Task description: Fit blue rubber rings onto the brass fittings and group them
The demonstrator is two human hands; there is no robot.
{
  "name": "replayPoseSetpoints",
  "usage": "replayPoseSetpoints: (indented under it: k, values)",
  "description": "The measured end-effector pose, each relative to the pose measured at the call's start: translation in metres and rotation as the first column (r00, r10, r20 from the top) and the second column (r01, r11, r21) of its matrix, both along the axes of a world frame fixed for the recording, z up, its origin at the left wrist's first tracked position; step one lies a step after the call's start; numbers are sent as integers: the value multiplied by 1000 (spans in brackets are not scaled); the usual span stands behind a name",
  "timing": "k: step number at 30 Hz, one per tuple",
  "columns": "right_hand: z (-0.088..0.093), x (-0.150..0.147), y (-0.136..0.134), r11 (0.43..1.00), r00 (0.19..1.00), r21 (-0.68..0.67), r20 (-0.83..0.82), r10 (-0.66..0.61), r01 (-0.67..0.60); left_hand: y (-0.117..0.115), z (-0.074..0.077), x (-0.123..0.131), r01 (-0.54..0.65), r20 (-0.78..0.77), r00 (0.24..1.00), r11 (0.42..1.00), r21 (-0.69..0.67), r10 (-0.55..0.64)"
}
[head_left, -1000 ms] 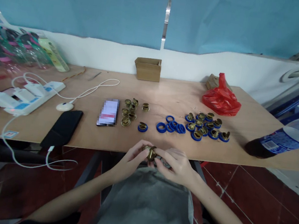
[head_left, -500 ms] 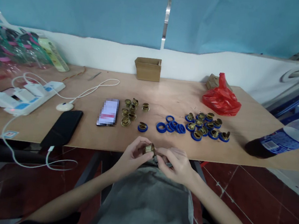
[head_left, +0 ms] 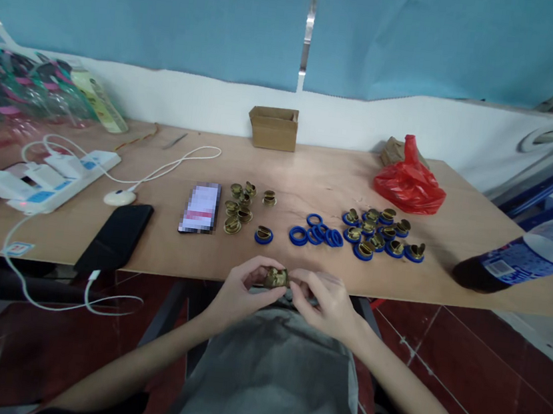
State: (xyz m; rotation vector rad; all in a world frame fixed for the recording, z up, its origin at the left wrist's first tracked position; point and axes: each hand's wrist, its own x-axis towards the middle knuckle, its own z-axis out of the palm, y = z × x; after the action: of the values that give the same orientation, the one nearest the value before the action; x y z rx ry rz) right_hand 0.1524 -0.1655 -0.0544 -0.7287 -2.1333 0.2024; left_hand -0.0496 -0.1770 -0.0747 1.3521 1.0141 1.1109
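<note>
Between thumb and fingers, my left hand (head_left: 245, 289) holds a small brass-coloured metal fitting (head_left: 276, 277) just off the table's front edge. My right hand (head_left: 321, 300) is closed in a pinch at the fitting's right side; whether its fingertips hold a separate small part cannot be made out. Beyond my hands lie loose blue rings (head_left: 298, 235). Left of them sits a group of brass fittings without rings (head_left: 232, 224), with one fitting on a blue ring (head_left: 263, 235) in front. Several more ringed fittings (head_left: 364, 250) cluster at the right.
The wooden table (head_left: 311, 171) bears a lit phone (head_left: 200, 208), a dark phone (head_left: 115, 237), a white power strip (head_left: 65, 184) with cables and a cardboard box (head_left: 274, 130). A red plastic bag (head_left: 410, 183) lies at the back right, a tilted cola bottle (head_left: 511, 266) at the right.
The brass fitting has turned slightly in my fingers and shifted a little to the right. Both hands stay in nearly the same place; the things on the table have not moved.
</note>
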Motion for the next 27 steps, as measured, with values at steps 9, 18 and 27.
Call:
replayPoseSetpoints:
  k: [9,18,27]
  values:
    - [-1,0,0,1000,1000,-23,17,16,-16,2,-5,-2,-26,-250,963,956,293,102]
    - [-2,1,1,999,998,-49,61,4,-1,7,-12,-4,7,-325,937,923,385,128]
    - [-5,1,3,998,993,-63,116,-17,24,12,-20,-12,-36,-362,920,951,307,151]
